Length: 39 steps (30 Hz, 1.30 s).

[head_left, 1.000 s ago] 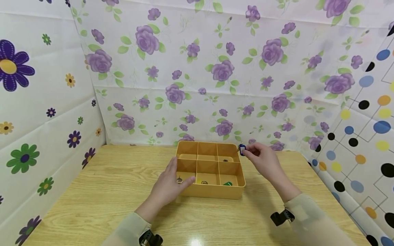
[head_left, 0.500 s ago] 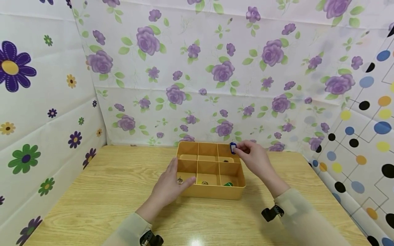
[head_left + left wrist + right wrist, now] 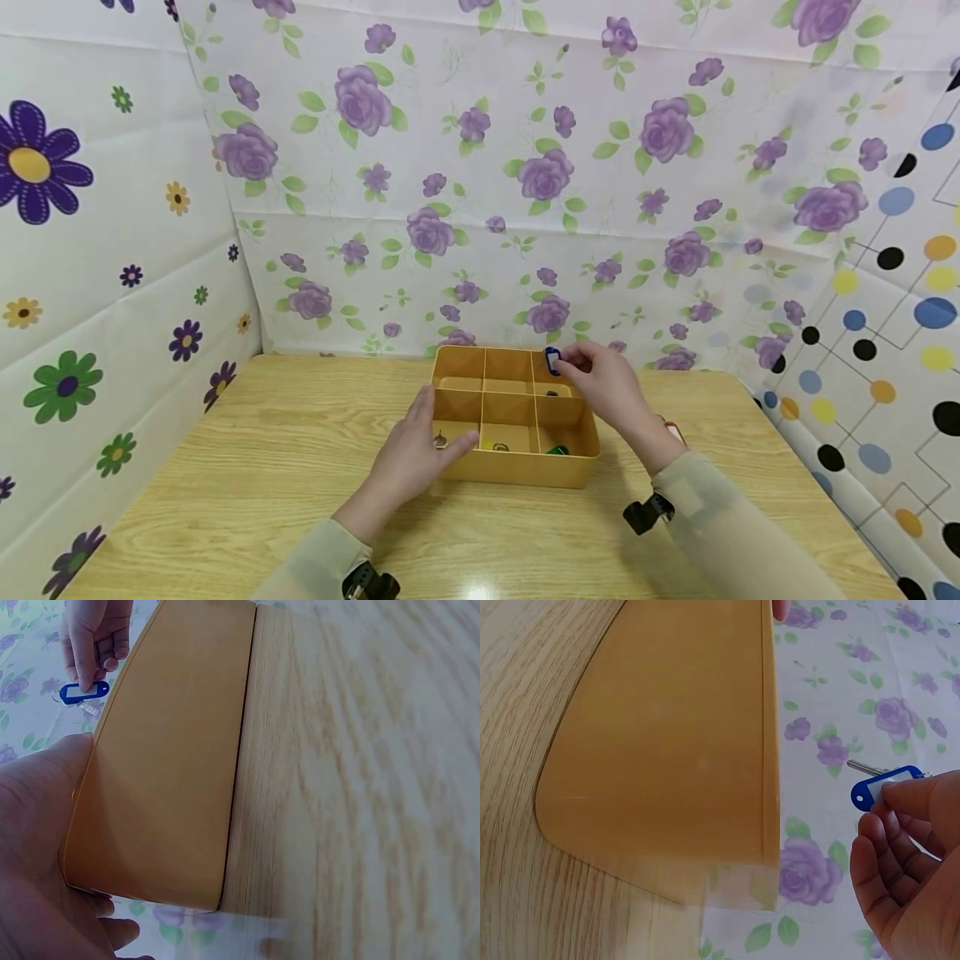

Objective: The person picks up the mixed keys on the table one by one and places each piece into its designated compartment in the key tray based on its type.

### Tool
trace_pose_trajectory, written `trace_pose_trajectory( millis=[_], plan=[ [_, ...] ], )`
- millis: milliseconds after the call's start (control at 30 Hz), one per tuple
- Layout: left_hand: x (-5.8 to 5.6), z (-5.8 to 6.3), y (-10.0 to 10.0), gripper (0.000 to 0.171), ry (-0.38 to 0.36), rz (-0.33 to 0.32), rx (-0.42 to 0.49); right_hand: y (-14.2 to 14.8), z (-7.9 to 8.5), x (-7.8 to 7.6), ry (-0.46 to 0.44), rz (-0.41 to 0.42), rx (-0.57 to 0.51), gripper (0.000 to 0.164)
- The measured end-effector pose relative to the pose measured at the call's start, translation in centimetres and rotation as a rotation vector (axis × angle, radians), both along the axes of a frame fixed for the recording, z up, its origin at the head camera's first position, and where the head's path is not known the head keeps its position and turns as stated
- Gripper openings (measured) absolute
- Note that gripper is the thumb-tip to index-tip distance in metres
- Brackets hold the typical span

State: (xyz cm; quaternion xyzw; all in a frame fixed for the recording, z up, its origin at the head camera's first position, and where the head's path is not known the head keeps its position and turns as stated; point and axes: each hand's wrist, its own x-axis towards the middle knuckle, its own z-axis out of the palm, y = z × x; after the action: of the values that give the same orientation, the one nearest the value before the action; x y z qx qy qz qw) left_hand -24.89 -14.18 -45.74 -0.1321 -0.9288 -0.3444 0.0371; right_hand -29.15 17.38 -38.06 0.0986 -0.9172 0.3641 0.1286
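Observation:
My right hand (image 3: 609,385) pinches a blue key tag (image 3: 552,360) with a white label between thumb and fingers. A metal key (image 3: 866,767) hangs from it in the right wrist view. Hand and tag are over the back right compartment of a yellow divided box (image 3: 513,472), near its rim. A small dark item (image 3: 552,393) lies in that compartment. My left hand (image 3: 408,450) rests against the box's left front corner, fingers straight along the side and thumb across the front rim. In the left wrist view its fingers are partly hidden by the box.
The front compartments hold a small metal item (image 3: 440,439) at left, a ring-like item (image 3: 500,447) in the middle and a green item (image 3: 557,450) at right. A red-edged tag (image 3: 673,431) lies on the wooden table (image 3: 247,467) behind the right forearm. Flowered cloth hangs behind.
My right hand has moved left with the key tag, from beside the box's right rim to over the back right compartment. The red-edged tag has come into view. The left hand stays put.

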Motion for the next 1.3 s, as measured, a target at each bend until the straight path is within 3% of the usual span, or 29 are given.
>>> trace_pose_trajectory(
  millis=[1300],
  plan=[
    [-0.2,-0.1,0.0,0.118,-0.019,0.002,0.013,-4.1,-0.8,-3.1,-0.061,-0.022,0.065,0.017]
  ],
)
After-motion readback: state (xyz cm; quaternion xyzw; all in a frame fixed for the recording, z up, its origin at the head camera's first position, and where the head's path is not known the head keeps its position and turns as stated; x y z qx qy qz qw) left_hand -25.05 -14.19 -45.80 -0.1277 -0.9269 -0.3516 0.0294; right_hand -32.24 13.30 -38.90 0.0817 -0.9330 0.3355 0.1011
